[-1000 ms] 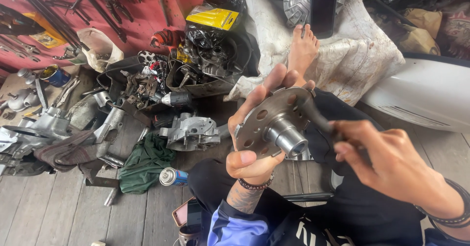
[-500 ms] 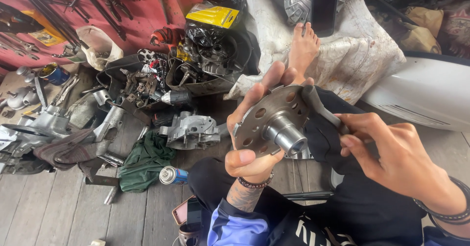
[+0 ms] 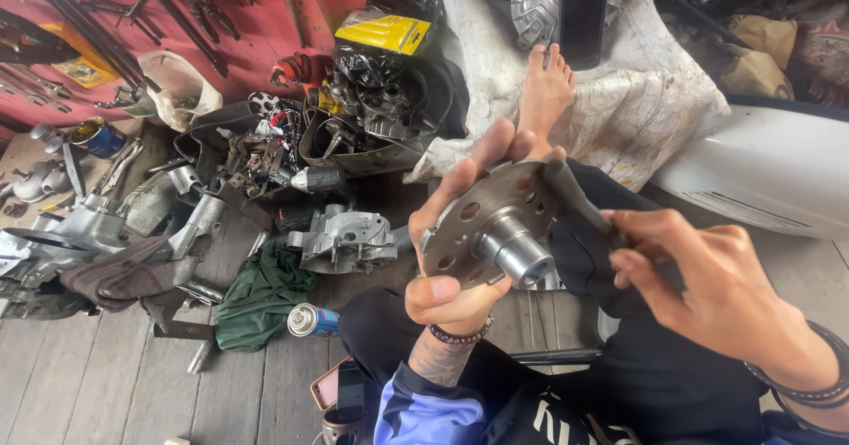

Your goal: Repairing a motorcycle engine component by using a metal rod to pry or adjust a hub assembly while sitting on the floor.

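Observation:
My left hand (image 3: pixel 451 259) grips a round grey metal hub (image 3: pixel 491 228) by its rim; the disc has several holes and a shiny central sleeve pointing at me. My right hand (image 3: pixel 716 290) pinches a dark strip, a piece of abrasive cloth or rubber (image 3: pixel 579 199), whose far end lies against the disc's upper right face. Both hands hover above my lap in dark trousers. My bare foot (image 3: pixel 544 87) stretches out beyond the hub.
Engine casings (image 3: pixel 345 240), a green rag (image 3: pixel 265 290), a spray can (image 3: pixel 309 319) and heaps of metal parts (image 3: pixel 80 233) cover the wooden floor at left. A phone (image 3: pixel 584 16) leans on a cloth-covered mound. A white body panel (image 3: pixel 761 175) lies at right.
My right hand has drawn the dark strip slightly down and right across the disc's face. The hub stays in nearly the same spot in my left hand.

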